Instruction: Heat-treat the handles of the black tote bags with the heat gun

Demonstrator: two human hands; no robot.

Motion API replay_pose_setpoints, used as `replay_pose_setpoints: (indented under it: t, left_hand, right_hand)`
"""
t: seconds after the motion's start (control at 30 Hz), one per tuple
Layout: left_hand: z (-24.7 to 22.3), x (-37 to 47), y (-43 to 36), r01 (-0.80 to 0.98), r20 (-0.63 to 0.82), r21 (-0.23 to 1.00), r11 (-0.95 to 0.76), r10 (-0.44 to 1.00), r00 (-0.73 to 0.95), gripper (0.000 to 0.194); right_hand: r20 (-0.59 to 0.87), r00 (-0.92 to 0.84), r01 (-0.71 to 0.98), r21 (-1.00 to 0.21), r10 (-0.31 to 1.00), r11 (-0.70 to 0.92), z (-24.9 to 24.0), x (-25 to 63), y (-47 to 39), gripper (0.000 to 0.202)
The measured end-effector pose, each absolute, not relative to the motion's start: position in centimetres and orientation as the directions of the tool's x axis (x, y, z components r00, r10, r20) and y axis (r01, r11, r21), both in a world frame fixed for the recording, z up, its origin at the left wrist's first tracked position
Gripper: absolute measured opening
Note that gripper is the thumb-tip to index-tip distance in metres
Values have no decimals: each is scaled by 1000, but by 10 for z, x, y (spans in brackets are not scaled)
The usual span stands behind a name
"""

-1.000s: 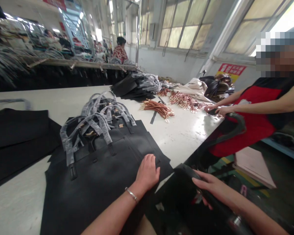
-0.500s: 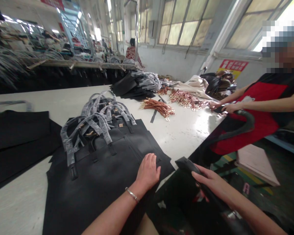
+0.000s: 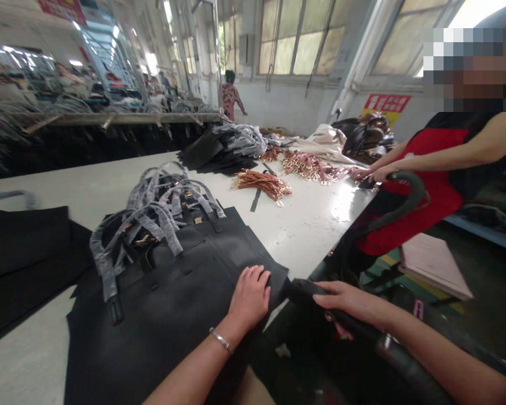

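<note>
A stack of black leather-like bag panels (image 3: pixel 168 315) lies on the table before me, its handles (image 3: pixel 156 216) wrapped in clear plastic, with gold-coloured fittings among them. My left hand (image 3: pixel 250 298) rests palm down near the stack's right edge, fingers stretched out. In my right hand (image 3: pixel 346 301) is a black hose nozzle (image 3: pixel 306 291), gripped around its body. A metal band joins it to a black hose (image 3: pixel 411 365) running toward me. The nozzle's flat tip is close to the panels' right corner; whether it touches them I cannot tell.
More black panels (image 3: pixel 25 242) lie at left. Beyond are brown straps with gold clasps (image 3: pixel 263 184), pink straps (image 3: pixel 307 166) and another bag stack (image 3: pixel 215 147). Across the table corner a co-worker in a red apron (image 3: pixel 430 185) holds something by a black hose. A stool (image 3: pixel 436 264) stands right.
The nozzle has come left and slightly down, closer to the panels' corner. My left hand stays flat on the panels. The whole view has shifted somewhat to the right.
</note>
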State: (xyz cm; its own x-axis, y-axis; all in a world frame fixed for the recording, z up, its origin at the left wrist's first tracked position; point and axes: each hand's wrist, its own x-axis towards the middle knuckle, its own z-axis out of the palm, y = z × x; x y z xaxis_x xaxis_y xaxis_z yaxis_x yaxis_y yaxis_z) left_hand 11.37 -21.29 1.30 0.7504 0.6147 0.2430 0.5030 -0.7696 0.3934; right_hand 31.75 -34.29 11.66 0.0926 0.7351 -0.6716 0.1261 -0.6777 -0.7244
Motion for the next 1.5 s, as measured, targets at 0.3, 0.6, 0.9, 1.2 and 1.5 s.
replay_pose_setpoints:
  t: [0.3, 0.6, 0.9, 1.2, 1.5]
  left_hand:
    - [15, 114, -213, 497, 230, 384, -778, 602, 765, 36]
    - [18, 115, -220, 519, 228, 402, -755, 631, 741, 35]
    - [16, 126, -222, 510, 226, 517, -688, 684, 693, 24]
    - [16, 167, -212, 287, 125, 539, -792, 413, 902, 13]
    - [13, 169, -219, 308, 168, 483, -820, 432, 886, 25]
  right_hand:
    - [-528, 266, 166, -799, 806, -578, 108, 339, -349, 50]
    - [-518, 246, 290, -767, 819, -572, 104, 311, -329, 61]
    - [-468, 285, 194, -826, 836, -529, 124, 327, -335, 62]
    - [-482, 446, 41, -830, 754, -556, 96, 328, -410, 80]
    - [-502, 451, -30, -835, 738, -549, 88, 326, -424, 78]
